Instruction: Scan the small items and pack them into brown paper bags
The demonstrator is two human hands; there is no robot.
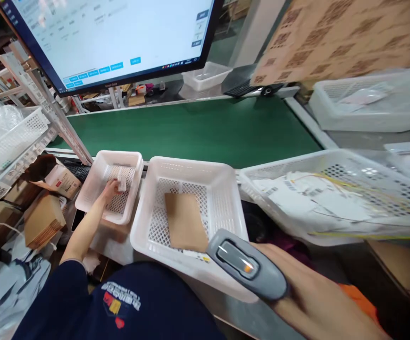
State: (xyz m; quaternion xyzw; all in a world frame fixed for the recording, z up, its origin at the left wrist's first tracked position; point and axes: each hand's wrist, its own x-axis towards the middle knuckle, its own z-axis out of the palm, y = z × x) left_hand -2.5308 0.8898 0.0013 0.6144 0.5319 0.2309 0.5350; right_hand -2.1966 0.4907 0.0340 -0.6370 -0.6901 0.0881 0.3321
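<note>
A: What is in the white baskets along the near edge of the green conveyor belt (pixel 197 130)?

B: Three sit in a row. The small basket (pixel 95 189) on the left holds one small white item (pixel 122 182), and the left hand (pixel 111 191) is down inside it, fingers closed around that item. The middle basket (pixel 226 189) holds a single brown envelope (pixel 185 222) lying flat on its perforated floor, with a white label showing at its near edge. The wide basket (pixel 261 182) on the right is heaped with white labelled packets (pixel 318 200) and some thin yellow strips; I cannot count the packets.

A: And the right hand?

B: The right hand (pixel 318 302) grips a grey handheld scanner (pixel 249 264), its head over the near rim of the middle basket, just beside the envelope's corner. An orange light glows on its top.

A: Any other containers?

B: Three more white ones: a basket at the far right (pixel 332 120) with something pale inside, a small tray (pixel 206 75) beyond the belt under the monitor (pixel 112 33), and a basket on the left shelf (pixel 10 137) with clear plastic in it. That makes six white containers. Brown cartons (pixel 44 219) are piled under that shelf; their number is unclear
</note>
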